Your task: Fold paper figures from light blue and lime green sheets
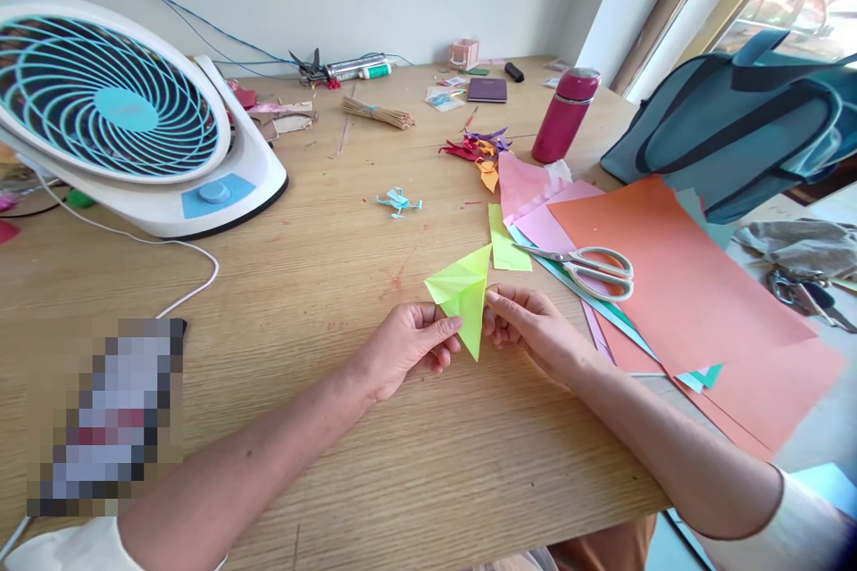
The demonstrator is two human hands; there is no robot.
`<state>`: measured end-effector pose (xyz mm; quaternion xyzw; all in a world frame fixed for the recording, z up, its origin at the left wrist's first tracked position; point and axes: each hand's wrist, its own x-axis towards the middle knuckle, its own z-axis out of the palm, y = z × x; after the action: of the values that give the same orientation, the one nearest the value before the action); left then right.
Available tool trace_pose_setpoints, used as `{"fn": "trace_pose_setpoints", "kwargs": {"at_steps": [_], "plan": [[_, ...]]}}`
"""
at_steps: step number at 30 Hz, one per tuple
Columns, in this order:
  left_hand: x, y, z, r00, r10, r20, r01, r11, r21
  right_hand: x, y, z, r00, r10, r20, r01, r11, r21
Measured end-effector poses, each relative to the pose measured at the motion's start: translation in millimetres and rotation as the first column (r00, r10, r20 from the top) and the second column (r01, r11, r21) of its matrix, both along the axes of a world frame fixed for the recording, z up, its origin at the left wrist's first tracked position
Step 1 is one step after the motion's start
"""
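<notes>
A piece of folded yellow-green paper (pixel 467 285) is held up over the wooden table, creased into pointed triangular flaps. My left hand (pixel 406 346) pinches its lower left part, thumb on the front and fingers behind. At the paper's right edge, my right hand (pixel 528 326) is closed, with thumb and curled fingers against the edge; its fingertips are partly hidden. Just beyond the paper lies a flat yellow-green strip (pixel 509 243). Farther off on the table stands a small light-blue folded paper figure (pixel 400 202).
White-handled scissors (pixel 603 272) rest on a stack of coloured sheets (pixel 676 277) at the right. Behind them are a magenta bottle (pixel 566 118) and a teal bag (pixel 723 125). A fan (pixel 228 187) stands at the left, above a blurred-out device (pixel 111 419) with a white cable.
</notes>
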<state>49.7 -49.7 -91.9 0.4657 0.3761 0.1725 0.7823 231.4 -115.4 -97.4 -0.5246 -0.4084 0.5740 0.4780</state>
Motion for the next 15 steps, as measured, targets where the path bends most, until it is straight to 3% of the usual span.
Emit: {"fn": "trace_pose_setpoints", "kwargs": {"at_steps": [15], "plan": [[0.9,2.1,-3.2,0.998,0.058,-0.024,-0.057,0.998,0.032,-2.2,-1.1,4.4,0.980,0.105,0.166,-0.104,0.994,-0.013]]}}
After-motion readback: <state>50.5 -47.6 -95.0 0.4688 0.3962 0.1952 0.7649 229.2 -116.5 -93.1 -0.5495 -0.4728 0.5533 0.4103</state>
